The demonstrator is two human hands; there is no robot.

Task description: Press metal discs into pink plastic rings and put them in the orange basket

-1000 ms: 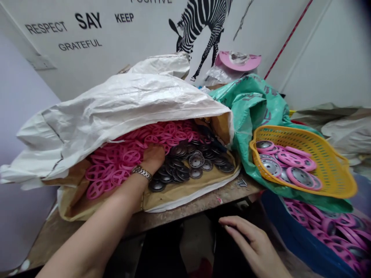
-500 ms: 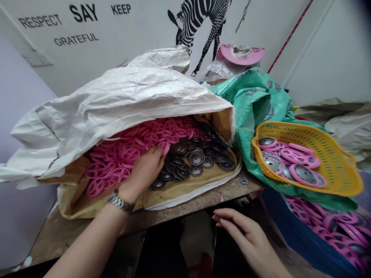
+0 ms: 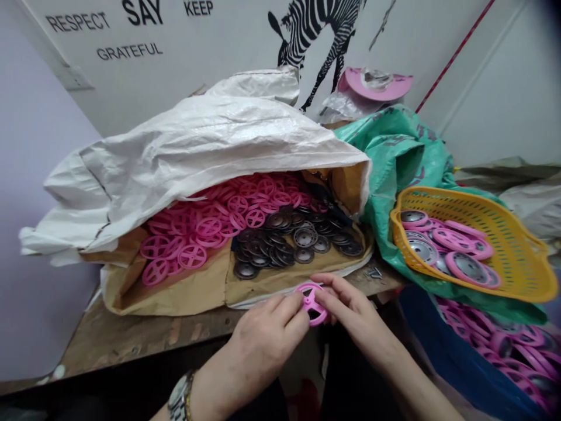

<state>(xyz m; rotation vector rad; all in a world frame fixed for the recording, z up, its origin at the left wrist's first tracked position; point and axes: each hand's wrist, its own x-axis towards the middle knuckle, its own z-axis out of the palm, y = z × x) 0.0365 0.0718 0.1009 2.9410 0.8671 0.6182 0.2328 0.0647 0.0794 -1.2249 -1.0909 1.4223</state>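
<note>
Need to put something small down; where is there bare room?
Bare worktable shows before the white sack, left of the left hand. Brown lining lies bare between the pink spoked wheels and the sack's front edge. The yellow basket has a bare right end. Crowded: around the dark discs and inside the blue bin.

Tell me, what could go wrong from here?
The pink wheel held between the left hand and right hand could slip and drop past the front edge of the table. The dark discs lie piled at the mouth of the white sack, so a nudge might scatter some.
</note>
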